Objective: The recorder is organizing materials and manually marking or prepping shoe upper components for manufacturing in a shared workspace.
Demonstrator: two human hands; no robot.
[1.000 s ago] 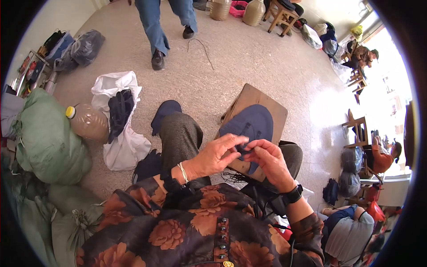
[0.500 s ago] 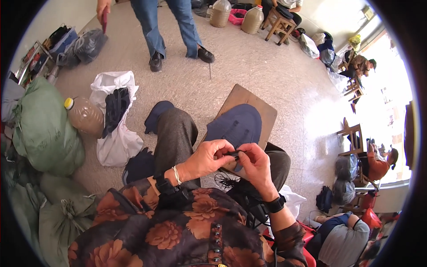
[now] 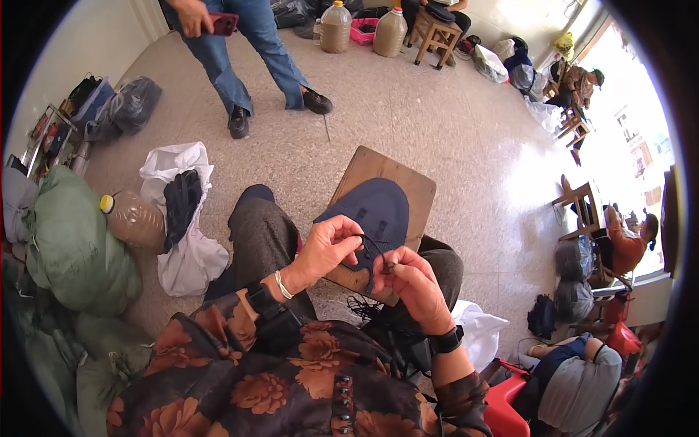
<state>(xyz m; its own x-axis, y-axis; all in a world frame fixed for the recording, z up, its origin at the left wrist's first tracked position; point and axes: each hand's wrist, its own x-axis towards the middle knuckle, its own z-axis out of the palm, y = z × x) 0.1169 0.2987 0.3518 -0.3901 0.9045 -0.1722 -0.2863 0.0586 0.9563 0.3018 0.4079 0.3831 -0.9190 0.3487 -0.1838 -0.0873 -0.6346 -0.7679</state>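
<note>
My left hand (image 3: 329, 249) pinches a thin black cord (image 3: 374, 245) between thumb and fingertips. The cord runs across to my right hand (image 3: 413, 285), whose thumb and forefinger close on its other part, along with a small dark piece too small to name. Both hands are held over the near edge of a dark blue, round-ended fabric piece (image 3: 382, 204) with small dark slots. That piece lies on a wooden stool top (image 3: 416, 188) between my knees. Below my hands hangs a tangle of black cords (image 3: 362, 307).
A white sack (image 3: 195, 256) with dark gloves (image 3: 182, 207) stands left, near a large plastic jug (image 3: 135, 221) and a stuffed green sack (image 3: 80, 240). Ahead stands a person in jeans (image 3: 218, 69) holding a phone (image 3: 223, 24). A red stool (image 3: 506, 400) is at lower right.
My hands have moved apart, and a loop of cord now shows between them. The standing person's phone hand has come further into view as the whole view shifted.
</note>
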